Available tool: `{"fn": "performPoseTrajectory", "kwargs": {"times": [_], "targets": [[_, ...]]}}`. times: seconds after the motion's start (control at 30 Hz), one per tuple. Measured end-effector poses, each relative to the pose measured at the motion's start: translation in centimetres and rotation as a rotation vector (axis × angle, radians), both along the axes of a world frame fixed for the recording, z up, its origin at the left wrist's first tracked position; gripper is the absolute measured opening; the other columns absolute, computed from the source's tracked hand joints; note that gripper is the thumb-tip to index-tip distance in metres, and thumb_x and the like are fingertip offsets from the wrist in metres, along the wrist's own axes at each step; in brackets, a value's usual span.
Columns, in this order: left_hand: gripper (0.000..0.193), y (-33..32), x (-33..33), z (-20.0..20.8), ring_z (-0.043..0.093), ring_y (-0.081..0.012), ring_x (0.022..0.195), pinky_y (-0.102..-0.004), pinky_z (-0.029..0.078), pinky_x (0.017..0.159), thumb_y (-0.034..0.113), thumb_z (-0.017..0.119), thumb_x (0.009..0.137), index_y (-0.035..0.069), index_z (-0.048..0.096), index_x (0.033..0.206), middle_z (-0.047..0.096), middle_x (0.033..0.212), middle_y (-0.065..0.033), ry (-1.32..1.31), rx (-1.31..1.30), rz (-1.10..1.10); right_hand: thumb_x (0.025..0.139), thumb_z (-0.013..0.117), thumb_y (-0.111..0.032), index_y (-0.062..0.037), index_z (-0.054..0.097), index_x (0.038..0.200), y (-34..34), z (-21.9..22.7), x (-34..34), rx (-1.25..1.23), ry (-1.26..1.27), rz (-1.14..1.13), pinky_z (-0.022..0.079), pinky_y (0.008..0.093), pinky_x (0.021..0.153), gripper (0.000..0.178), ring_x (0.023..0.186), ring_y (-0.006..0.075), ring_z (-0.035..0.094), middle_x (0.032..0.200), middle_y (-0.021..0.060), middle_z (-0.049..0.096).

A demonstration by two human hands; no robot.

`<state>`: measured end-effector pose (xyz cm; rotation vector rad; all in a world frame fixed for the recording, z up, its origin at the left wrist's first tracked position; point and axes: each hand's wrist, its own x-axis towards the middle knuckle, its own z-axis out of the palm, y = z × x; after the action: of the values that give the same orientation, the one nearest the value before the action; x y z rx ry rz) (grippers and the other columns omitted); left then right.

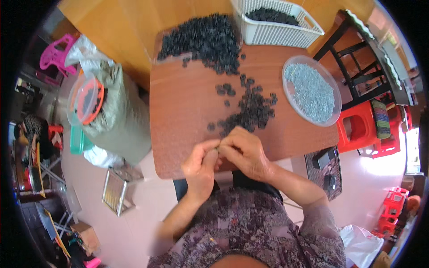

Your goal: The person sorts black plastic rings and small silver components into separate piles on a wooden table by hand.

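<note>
Head view: left hand (199, 161) and right hand (243, 152) meet fingertip to fingertip at the near edge of the brown wooden table (178, 111), pinching something too small to identify. Small black ring-shaped parts (250, 111) lie just beyond, nearer the right hand.

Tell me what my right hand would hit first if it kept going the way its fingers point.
The right hand points left, fingertips meeting the left hand over the table's near edge. Going straight on, it would probably meet the left hand's fingers first; depth is hard to judge.
</note>
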<state>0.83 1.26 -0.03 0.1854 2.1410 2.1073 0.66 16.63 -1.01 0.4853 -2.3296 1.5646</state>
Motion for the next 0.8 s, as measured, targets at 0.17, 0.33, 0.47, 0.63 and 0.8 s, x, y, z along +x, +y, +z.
{"fn": "performPoseTrajectory", "kwargs": {"times": [0.17, 0.33, 0.47, 0.63, 0.8], "targets": [[0.02, -0.2, -0.8, -1.3, 0.057, -0.0105, 0.063, -0.0225, 0.048, 0.055, 0.006, 0.059, 0.088, -0.006, 0.059, 0.105, 0.063, 0.077, -0.0083, -0.097, 0.278, 0.048, 0.08, 0.064, -0.012, -0.0033, 0.062, 0.081, 2.3, 1.4, -2.9, 0.118, 0.059, -0.085, 0.045, 0.036, 0.068, 0.009, 0.074, 0.0287, 0.056, 0.078, 0.0113, 0.061], [0.021, -1.0, -1.2, -1.7, 0.058, -0.0137, 0.062, -0.0246, 0.049, 0.054, 0.007, 0.059, 0.088, -0.005, 0.06, 0.104, 0.065, 0.08, -0.0127, -0.145, 0.32, 0.071, 0.073, 0.066, -0.007, -0.0035, 0.064, 0.081, 5.7, -0.5, -8.9, 0.423, 0.224, -0.329, 0.044, 0.0391, 0.067, 0.009, 0.078, 0.0304, 0.053, 0.076, 0.0112, 0.057], [0.02, -1.3, -1.7, -2.0, 0.058, -0.0141, 0.062, -0.0244, 0.049, 0.054, 0.006, 0.059, 0.088, -0.006, 0.06, 0.104, 0.065, 0.08, -0.0131, -0.179, 0.348, 0.075, 0.071, 0.068, -0.006, -0.0049, 0.063, 0.078, 6.2, -1.9, -11.0, 0.678, 0.197, -0.317, 0.043, 0.0397, 0.068, 0.009, 0.079, 0.03, 0.051, 0.075, 0.0094, 0.054], [0.02, -1.7, -1.9, -2.2, 0.057, -0.0112, 0.065, -0.0217, 0.048, 0.057, 0.006, 0.057, 0.089, -0.005, 0.059, 0.106, 0.065, 0.084, -0.0122, -0.195, 0.331, 0.05, 0.069, 0.069, -0.006, -0.0047, 0.06, 0.077, 5.9, -2.2, -11.7, 0.688, 0.177, -0.286, 0.043, 0.0394, 0.068, 0.012, 0.08, 0.0307, 0.051, 0.076, 0.0093, 0.055], [0.019, -1.3, -2.4, -1.6, 0.058, -0.0141, 0.062, -0.0236, 0.047, 0.053, 0.006, 0.059, 0.087, -0.005, 0.06, 0.103, 0.065, 0.08, -0.0137, -0.184, 0.336, 0.083, 0.067, 0.069, -0.004, -0.0048, 0.055, 0.073, 5.8, -2.2, -11.4, 0.59, 0.165, -0.271, 0.043, 0.0398, 0.066, 0.015, 0.078, 0.0309, 0.051, 0.075, 0.0085, 0.055]]}}
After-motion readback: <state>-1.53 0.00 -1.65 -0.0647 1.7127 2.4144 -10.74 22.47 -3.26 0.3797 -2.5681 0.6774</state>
